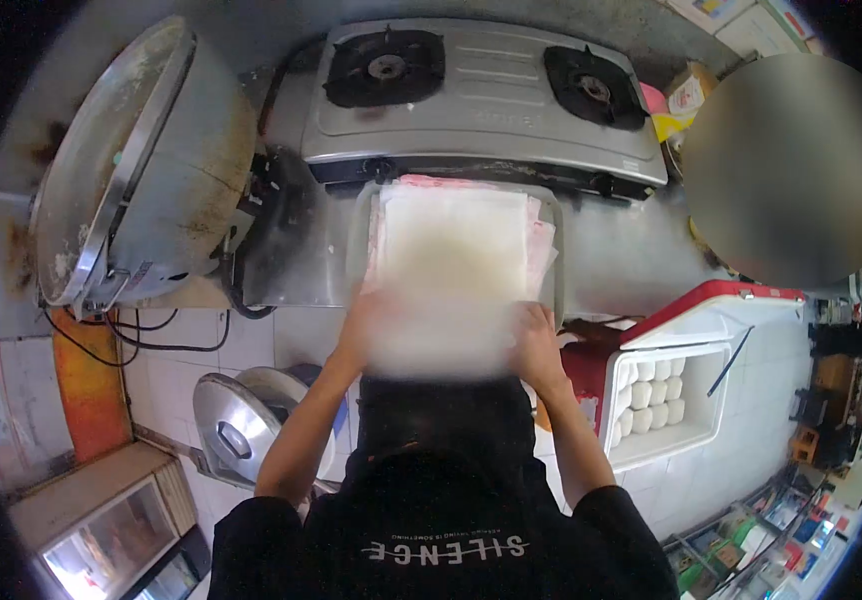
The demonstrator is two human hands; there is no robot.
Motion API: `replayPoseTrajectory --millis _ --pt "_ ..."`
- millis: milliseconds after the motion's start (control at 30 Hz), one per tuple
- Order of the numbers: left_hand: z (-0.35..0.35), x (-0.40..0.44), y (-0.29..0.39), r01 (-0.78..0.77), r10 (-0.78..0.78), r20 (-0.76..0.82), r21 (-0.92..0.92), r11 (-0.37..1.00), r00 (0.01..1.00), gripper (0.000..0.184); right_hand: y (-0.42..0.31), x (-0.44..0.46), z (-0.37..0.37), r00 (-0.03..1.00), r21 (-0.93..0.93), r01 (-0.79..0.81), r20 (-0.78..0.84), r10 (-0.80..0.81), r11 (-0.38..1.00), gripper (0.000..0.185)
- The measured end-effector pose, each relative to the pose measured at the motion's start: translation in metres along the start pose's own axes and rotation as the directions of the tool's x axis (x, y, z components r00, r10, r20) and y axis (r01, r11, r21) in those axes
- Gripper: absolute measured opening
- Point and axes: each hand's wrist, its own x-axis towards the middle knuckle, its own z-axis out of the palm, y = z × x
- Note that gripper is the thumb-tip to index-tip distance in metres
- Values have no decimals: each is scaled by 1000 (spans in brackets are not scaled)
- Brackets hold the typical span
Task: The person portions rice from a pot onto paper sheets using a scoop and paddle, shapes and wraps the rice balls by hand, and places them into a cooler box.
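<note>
A shallow tray (pixel 560 225) stands on the metal counter in front of me. White cloth or paper sheets (pixel 456 215) lie in it, with pink-patterned sheets (pixel 543 240) showing at the sides and far edge. At the near left corner of the sheets is my left hand (pixel 373 318), its fingers lost in blur. My right hand (pixel 533 335) is at the near right corner, fingers bent and partly smeared. A blurred patch covers the near part of the sheets, so I cannot tell what either hand grips.
Beyond the tray is a two-burner gas stove (pixel 481 120). A large pot (pixel 176 190) stands left, cables below it. A lidded metal pot (pixel 236 430) sits low left. Lower right, an open red-and-white cooler (pixel 666 455) holds several white rounded pieces (pixel 648 395). A blurred round shape (pixel 796 170) hides the right.
</note>
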Motion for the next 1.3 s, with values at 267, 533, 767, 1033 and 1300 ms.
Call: replayPoseTrajectory --millis 267,533,767,1033,1300 --pt "3 7 7 62 -62 0 -12 998 998 18 10 -2 2 994 -115 -86 55 93 990 15" --pt "-5 -4 13 66 -63 78 -39 997 995 33 17 -18 -18 972 -47 -175 153 180 984 17" --pt "2 -47 -24 64 -63 241 2 998 968 31 52 -44 5 995 288 -95 49 85 953 22" --pt "15 23 -24 430 -483 6 -467 773 876 27 82 21 67 842 748 -394 61 536 534 20" --pt "32 25 -30 338 -446 -266 -367 867 855 26 91 80 56 885 162 -466 88 457 870 19"
